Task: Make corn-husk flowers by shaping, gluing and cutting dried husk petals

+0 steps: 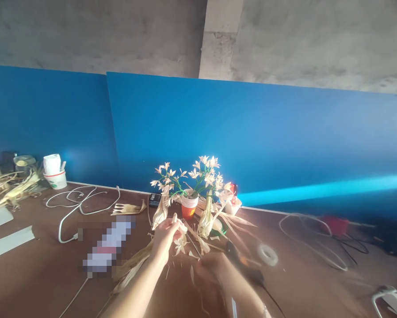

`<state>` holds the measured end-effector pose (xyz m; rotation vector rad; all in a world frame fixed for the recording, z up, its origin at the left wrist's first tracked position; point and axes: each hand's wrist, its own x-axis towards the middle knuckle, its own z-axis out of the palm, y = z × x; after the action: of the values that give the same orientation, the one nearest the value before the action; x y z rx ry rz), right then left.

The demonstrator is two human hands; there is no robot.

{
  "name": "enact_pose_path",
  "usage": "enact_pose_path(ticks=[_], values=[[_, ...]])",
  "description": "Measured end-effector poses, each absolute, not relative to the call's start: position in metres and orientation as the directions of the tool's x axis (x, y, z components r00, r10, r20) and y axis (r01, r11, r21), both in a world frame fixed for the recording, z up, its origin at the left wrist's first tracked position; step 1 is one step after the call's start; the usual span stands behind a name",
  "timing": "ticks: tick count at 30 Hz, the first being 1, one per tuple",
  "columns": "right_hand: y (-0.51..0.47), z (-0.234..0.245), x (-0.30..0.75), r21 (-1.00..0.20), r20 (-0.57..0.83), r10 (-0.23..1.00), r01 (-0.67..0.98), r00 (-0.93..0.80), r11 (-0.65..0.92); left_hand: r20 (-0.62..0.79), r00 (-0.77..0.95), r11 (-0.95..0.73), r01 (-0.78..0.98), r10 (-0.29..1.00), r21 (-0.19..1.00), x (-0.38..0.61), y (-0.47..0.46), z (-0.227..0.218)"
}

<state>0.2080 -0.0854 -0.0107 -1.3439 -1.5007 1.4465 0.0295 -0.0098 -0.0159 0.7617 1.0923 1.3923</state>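
My left hand [168,232] is closed, its fingers pinched round a pale piece of corn husk near the table's middle. Just below its fingertips is a white husk flower [180,245]; whether they are joined I cannot tell. A thin wire [193,245] runs from there to my right hand [213,265], which is smeared by motion but looks closed on the wire's near end. Behind both hands, an orange and white paper cup [189,206] holds green-stemmed husk flowers [210,170]. Dried corn husks [207,221] lie around the cup.
To the right are a black-handled tool [248,267] with a cord and a roll of clear tape [267,255]. White cables [82,205] lie at the left, beyond a pixelated object [110,245]. A blue partition [251,137] borders the table's back. More husks [14,187] are piled far left.
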Motion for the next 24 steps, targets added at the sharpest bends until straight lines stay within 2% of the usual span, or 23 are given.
enact_pose_path(ticks=[3,9,24], values=[[-0.087,-0.004,0.212,-0.961,-0.224,0.926,0.226,-0.304,-0.158,-0.111,-0.148,0.055,-0.336,0.983,0.940,0.026,-0.008,-0.011],[-0.088,0.004,0.212,-0.955,-0.252,0.921,0.230,-0.297,-0.187,-0.082,-0.041,0.071,-0.219,0.996,0.973,0.026,-0.010,-0.010],[-0.083,-0.002,0.214,-0.942,-0.261,0.911,0.291,-0.319,-0.168,-0.104,0.061,0.115,-0.228,0.993,0.967,0.026,-0.009,-0.010]])
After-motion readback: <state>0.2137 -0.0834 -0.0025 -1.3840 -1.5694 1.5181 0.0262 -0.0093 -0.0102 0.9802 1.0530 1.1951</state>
